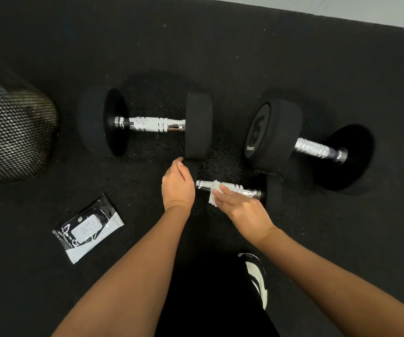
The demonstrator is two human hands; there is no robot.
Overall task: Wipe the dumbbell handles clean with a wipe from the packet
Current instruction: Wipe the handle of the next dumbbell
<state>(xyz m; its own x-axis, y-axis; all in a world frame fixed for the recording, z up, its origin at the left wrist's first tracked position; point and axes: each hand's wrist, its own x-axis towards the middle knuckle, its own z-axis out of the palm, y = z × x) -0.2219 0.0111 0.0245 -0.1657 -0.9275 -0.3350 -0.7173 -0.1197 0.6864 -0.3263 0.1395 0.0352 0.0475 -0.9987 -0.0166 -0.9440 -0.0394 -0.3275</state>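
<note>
At the lower left of the frame the black and white foil wipe packet (pixel 88 229) lies on the dark rubber floor (pixel 220 57). In the centre the left hand (pixel 178 185) grasps the black end of the small chrome-handled dumbbell (pixel 232 188) while the right hand (pixel 243 207) presses a white wipe (pixel 214 194) on its handle. I judge the wiping only in progress: the larger chrome-handled dumbbell (pixel 147 124) above and the tilted black dumbbell marked 15 (pixel 310 147) at the right lie untouched

Dim overhead light is swallowed by the black floor (pixel 293 57); glare is thrown off chrome handles (pixel 152 124), and edges are bowed by wide-angle distortion
</note>
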